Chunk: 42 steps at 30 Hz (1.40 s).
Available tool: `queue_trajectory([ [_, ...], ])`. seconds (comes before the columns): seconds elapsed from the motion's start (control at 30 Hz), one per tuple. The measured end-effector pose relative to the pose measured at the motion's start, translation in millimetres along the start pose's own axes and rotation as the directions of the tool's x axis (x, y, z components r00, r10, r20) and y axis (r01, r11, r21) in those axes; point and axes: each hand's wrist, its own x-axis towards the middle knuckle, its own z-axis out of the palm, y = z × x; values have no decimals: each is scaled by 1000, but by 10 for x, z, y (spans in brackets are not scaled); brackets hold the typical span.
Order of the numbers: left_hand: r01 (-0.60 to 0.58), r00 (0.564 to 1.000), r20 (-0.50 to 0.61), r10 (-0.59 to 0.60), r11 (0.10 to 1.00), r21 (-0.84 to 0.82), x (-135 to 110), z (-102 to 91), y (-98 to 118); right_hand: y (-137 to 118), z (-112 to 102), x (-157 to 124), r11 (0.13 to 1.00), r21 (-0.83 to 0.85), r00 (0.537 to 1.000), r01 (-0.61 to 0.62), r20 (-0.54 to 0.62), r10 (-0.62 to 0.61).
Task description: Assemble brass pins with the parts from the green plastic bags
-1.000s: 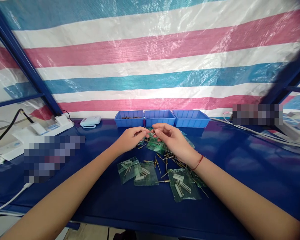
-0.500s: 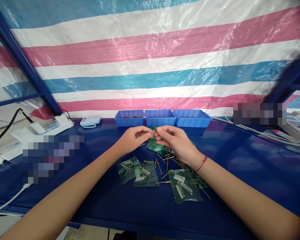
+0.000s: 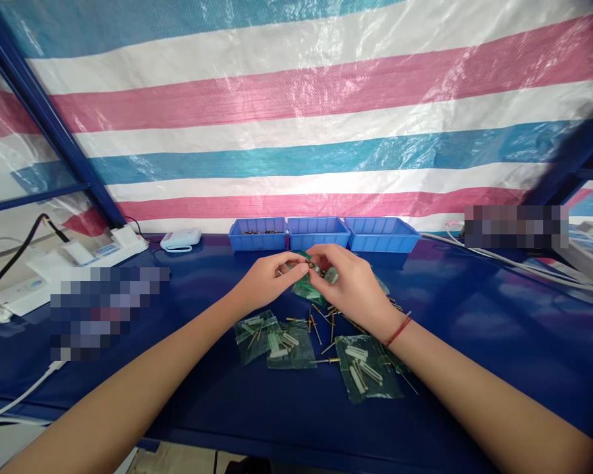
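My left hand [image 3: 275, 276] and my right hand [image 3: 343, 276] meet above the middle of the blue table. The thumb and forefinger of my left hand are pinched at a small brass-coloured piece, mostly hidden by the fingers. My right hand's fingers curl in against the same spot, and what they hold cannot be made out. Under both hands lies a green-tinted plastic bag [image 3: 304, 289]. Closer to me are loose metal pins [image 3: 315, 328] with gold-coloured ends, partly covered by my right hand. Small clear bags [image 3: 291, 355] of white plugs and pins lie nearby, another bag [image 3: 368, 388] to their right.
Three blue bins stand along the back: the left bin [image 3: 257, 247] holds small brownish pieces, beside a middle bin [image 3: 317, 245] and a right bin [image 3: 383, 245]. A pale blue device [image 3: 180, 239] and power strips [image 3: 24, 296] sit left. Cables [image 3: 504, 260] run along the right.
My right hand has turned, its fingers curling lower around the meeting point. My left hand has shifted slightly right, still pinching. The bags and loose pins lie as before.
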Motion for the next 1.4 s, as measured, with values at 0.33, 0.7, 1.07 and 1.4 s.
queue_trajectory([
  [0.33,-130,965,-183,187,950,284,307,-153,15,77,-119,78,999,-19,995,38,-88,-40],
  [0.7,77,927,-334,171,786,613,762,-416,-535,195,-12,24,962,-165,921,220,360,-149],
  [1.07,-156,985,32,172,778,609,148,-270,-349,97,167,5,954,-216,903,207,416,-102],
  [1.4,-193,978,175,112,796,574,61,-282,-441,76,195,5,969,-210,920,130,391,-39],
])
